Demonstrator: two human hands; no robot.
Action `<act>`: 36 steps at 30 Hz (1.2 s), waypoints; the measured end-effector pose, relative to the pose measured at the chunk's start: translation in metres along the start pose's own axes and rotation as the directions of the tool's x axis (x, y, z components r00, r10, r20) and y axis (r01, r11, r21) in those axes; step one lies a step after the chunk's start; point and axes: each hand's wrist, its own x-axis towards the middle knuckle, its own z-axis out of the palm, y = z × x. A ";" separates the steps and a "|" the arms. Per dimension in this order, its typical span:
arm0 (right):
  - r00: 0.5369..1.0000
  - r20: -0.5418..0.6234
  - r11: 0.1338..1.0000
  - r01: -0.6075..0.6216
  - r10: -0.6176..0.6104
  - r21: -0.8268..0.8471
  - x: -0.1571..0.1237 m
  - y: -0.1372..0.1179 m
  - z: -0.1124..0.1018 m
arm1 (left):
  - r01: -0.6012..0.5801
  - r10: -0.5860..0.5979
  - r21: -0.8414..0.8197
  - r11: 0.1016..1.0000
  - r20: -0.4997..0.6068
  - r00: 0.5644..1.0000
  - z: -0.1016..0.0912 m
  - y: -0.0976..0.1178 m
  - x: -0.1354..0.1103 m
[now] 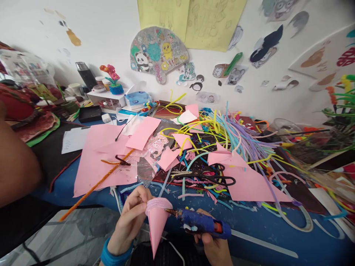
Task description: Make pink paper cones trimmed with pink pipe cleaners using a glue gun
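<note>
My left hand (135, 207) pinches the rim of a pink paper cone (157, 226), which points downward. A band of pale pink pipe cleaner (160, 202) circles the cone's wide upper end. In my right hand (212, 242) is a blue hot glue gun (201, 221), its nozzle at the right side of the rim, touching or very close to the band. A long whitish glue stick (263, 244) sticks out behind the gun. Black-handled scissors (208, 174) lie partly open on the table beyond my hands.
Pink paper sheets (102, 159) and offcuts cover the blue table (249, 225). Yellow pipe cleaners (191, 127) and a purple and blue bundle (235, 129) lie behind the scissors. An orange pipe cleaner (97, 188) overhangs the front edge. Another person's arm (16, 162) is at the left.
</note>
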 end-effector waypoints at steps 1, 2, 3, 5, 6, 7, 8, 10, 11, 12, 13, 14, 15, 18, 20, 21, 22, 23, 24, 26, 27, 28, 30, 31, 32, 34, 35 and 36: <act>1.000 -0.010 1.000 -0.009 0.009 0.006 0.000 -0.001 0.001 | 0.000 0.000 -0.008 1.000 -0.016 1.000 0.001 0.000 0.000; 0.999 -0.023 1.000 -0.026 0.026 0.010 0.000 -0.002 0.001 | -0.002 0.002 -0.015 1.000 -0.029 1.000 0.002 0.000 0.001; 0.998 -0.037 0.999 -0.051 0.051 0.012 -0.001 -0.003 0.002 | -0.003 0.002 -0.022 1.000 -0.041 0.999 0.002 0.000 0.002; 0.993 -0.056 0.995 -0.103 0.103 0.009 -0.002 -0.006 0.003 | -0.002 -0.001 -0.037 0.999 -0.064 0.998 0.004 0.000 0.002; 0.991 -0.058 0.993 -0.121 0.121 0.005 -0.002 -0.007 0.003 | 0.000 -0.004 -0.048 0.999 -0.075 0.997 0.005 -0.001 0.003; 0.989 -0.058 0.991 -0.135 0.135 0.004 -0.002 -0.007 0.003 | 0.003 -0.009 -0.061 0.998 -0.085 0.996 0.006 -0.001 0.003; 0.988 -0.057 0.989 -0.145 0.145 0.005 -0.003 -0.008 0.003 | 0.006 -0.013 -0.073 0.997 -0.095 0.995 0.006 -0.002 0.002; 0.986 -0.058 0.988 -0.155 0.155 0.014 -0.003 -0.007 0.002 | 0.012 -0.022 -0.088 0.996 -0.116 0.993 0.008 -0.003 0.001; 0.986 -0.062 0.988 -0.155 0.155 0.019 -0.003 -0.006 0.002 | 0.015 -0.027 -0.092 0.996 -0.130 0.991 0.008 -0.003 0.001; 0.986 -0.069 0.988 -0.150 0.151 0.021 -0.003 -0.005 0.002 | 0.017 -0.031 -0.096 0.995 -0.148 0.988 0.009 -0.004 0.001; 0.987 -0.077 0.990 -0.140 0.141 0.020 -0.003 -0.003 0.002 | 0.019 -0.036 -0.100 0.995 -0.168 0.985 0.010 -0.004 0.000; 0.990 -0.079 0.993 -0.119 0.120 0.018 -0.003 -0.002 0.002 | 0.021 -0.041 -0.106 0.994 -0.188 0.981 0.012 -0.004 0.001; 0.992 -0.078 0.995 -0.097 0.098 0.016 -0.003 0.000 0.001 | 0.023 -0.047 -0.113 0.993 -0.209 0.977 0.014 -0.003 0.001; 0.994 -0.085 0.998 -0.062 0.064 0.021 -0.003 0.003 0.002 | 0.031 -0.067 -0.137 0.990 -0.268 0.961 0.021 -0.002 0.003; 0.991 -0.108 0.997 -0.075 0.078 0.028 -0.003 0.003 0.003 | 0.038 -0.085 -0.155 0.987 -0.310 0.947 0.025 -0.002 0.005; 0.989 -0.121 0.996 -0.086 0.088 0.026 -0.003 0.003 0.004 | 0.040 -0.091 -0.161 0.986 -0.327 0.940 0.027 -0.001 0.005; 0.988 -0.127 0.996 -0.090 0.092 0.020 -0.003 0.003 0.004 | 0.039 -0.095 -0.166 0.985 -0.341 0.935 0.029 -0.001 0.006; 0.987 -0.132 0.995 -0.095 0.096 0.011 -0.003 0.002 0.005 | 0.036 -0.095 -0.170 0.985 -0.353 0.931 0.030 -0.001 0.006; 0.986 -0.134 0.995 -0.103 0.102 -0.001 -0.003 0.002 0.005 | 0.030 -0.092 -0.173 0.984 -0.363 0.927 0.031 -0.001 0.006; 0.985 -0.132 0.993 -0.117 0.113 -0.022 -0.003 0.003 0.004 | 0.017 -0.087 -0.183 0.983 -0.380 0.921 0.031 -0.001 0.007; 0.985 -0.130 0.993 -0.118 0.113 -0.030 -0.003 0.003 0.003 | 0.012 -0.086 -0.188 0.982 -0.389 0.917 0.031 -0.002 0.007; 0.987 -0.123 0.993 -0.110 0.104 -0.039 -0.004 0.004 0.002 | 0.008 -0.085 -0.192 0.981 -0.396 0.914 0.032 -0.002 0.006; 0.992 -0.107 0.995 -0.072 0.065 -0.064 -0.004 0.007 0.001 | 0.006 -0.087 -0.197 0.980 -0.405 0.910 0.032 -0.002 0.006; 0.992 -0.114 0.995 -0.056 0.047 -0.078 -0.004 0.008 0.000 | 0.007 -0.090 -0.200 0.980 -0.408 0.909 0.033 -0.002 0.006; 0.991 -0.127 0.995 -0.049 0.037 -0.089 -0.004 0.008 0.000 | 0.009 -0.093 -0.203 0.979 -0.411 0.907 0.033 -0.002 0.006; 0.985 -0.166 0.994 -0.059 0.043 -0.091 -0.005 0.007 0.001 | 0.012 -0.100 -0.210 0.978 -0.415 0.904 0.035 -0.002 0.006; 0.982 -0.182 0.994 -0.067 0.051 -0.082 -0.004 0.005 0.003 | 0.011 -0.101 -0.213 0.977 -0.418 0.903 0.036 -0.002 0.006; 0.981 -0.186 0.995 -0.072 0.058 -0.069 -0.004 0.003 0.004 | 0.006 -0.098 -0.215 0.977 -0.423 0.901 0.036 -0.003 0.006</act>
